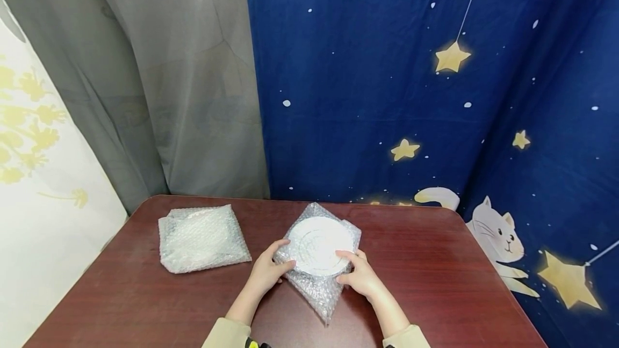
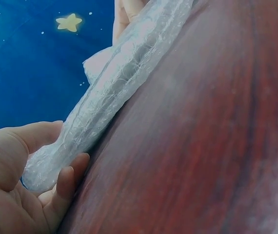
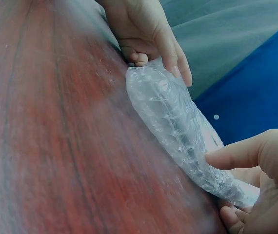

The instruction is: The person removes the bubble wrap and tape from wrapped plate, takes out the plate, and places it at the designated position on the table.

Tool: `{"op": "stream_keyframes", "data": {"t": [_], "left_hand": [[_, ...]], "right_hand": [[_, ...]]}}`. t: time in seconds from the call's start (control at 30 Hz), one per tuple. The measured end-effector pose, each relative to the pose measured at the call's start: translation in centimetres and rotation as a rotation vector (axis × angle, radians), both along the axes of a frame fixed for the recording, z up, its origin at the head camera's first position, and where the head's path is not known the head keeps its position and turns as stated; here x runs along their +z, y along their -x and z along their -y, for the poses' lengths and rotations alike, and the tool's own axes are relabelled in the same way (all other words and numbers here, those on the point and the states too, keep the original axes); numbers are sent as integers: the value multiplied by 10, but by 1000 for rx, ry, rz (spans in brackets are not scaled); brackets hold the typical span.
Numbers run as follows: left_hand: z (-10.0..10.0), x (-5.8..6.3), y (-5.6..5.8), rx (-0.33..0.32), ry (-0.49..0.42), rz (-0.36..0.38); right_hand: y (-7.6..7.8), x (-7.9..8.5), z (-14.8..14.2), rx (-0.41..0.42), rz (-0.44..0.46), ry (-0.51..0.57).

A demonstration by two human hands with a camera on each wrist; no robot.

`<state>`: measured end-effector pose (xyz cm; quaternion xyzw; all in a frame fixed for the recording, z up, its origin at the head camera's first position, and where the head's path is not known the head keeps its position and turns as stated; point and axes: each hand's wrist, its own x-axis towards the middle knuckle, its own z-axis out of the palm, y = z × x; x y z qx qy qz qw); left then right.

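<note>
A round white plate lies wrapped in bubble wrap, whose one corner points toward the person. My left hand grips the parcel's left side, and my right hand grips its right side. In the left wrist view the left thumb is on top of the wrapped edge, with fingers curled at its underside. The right wrist view has the right thumb on the upper face of the bubble wrap, fingers below. The parcel's underside is mostly hidden.
Another bubble-wrapped parcel, with something pale inside, lies at the left of the dark red wooden table. Behind the table hang a grey curtain and a blue curtain with stars.
</note>
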<state>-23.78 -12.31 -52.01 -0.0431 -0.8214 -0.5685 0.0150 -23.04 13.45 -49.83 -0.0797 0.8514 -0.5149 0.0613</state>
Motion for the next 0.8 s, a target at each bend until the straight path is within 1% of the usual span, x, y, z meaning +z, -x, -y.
{"op": "stream_keyframes", "data": {"t": [0.17, 0.43, 0.67, 0.8], "left_hand": [[0, 0, 0, -3, 5, 7], [-1, 1, 1, -2, 18, 1], [1, 0, 0, -11, 17, 2], [2, 0, 1, -16, 14, -1]], "right_hand": [[1, 0, 2, -34, 9, 18], [1, -2, 3, -52, -2, 10], [0, -6, 4, -83, -39, 14], [-2, -6, 5, -92, -64, 37]]}}
